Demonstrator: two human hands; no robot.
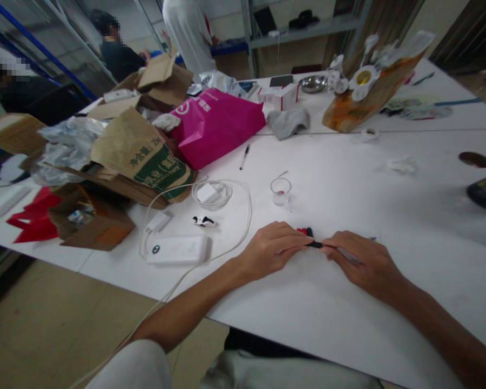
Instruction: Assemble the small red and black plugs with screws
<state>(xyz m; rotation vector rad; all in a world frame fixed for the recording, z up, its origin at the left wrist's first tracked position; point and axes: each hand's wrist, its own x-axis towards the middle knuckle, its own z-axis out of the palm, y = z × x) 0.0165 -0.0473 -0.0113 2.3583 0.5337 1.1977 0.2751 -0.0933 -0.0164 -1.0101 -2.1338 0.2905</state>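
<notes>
My left hand [273,248] is closed, its fingertips pinching a small black piece [316,245] just above the table. From the other side my right hand [360,259] meets the same piece with its fingertips. A slim grey metal tool [350,256] lies along the right palm, partly hidden by the fingers; its kind cannot be made out. Behind the left fingertips are small red and black parts [304,232]. Beyond them stands a clear plastic cup [281,192] with a small red bit inside.
Left of my hands lie a white power bank [178,250], a coiled white cable [213,194] and a small black-and-white item [204,221]. A pen [244,157], a magenta bag [218,127], a brown paper sack [141,154] and cardboard boxes sit farther back. Other people are in the background.
</notes>
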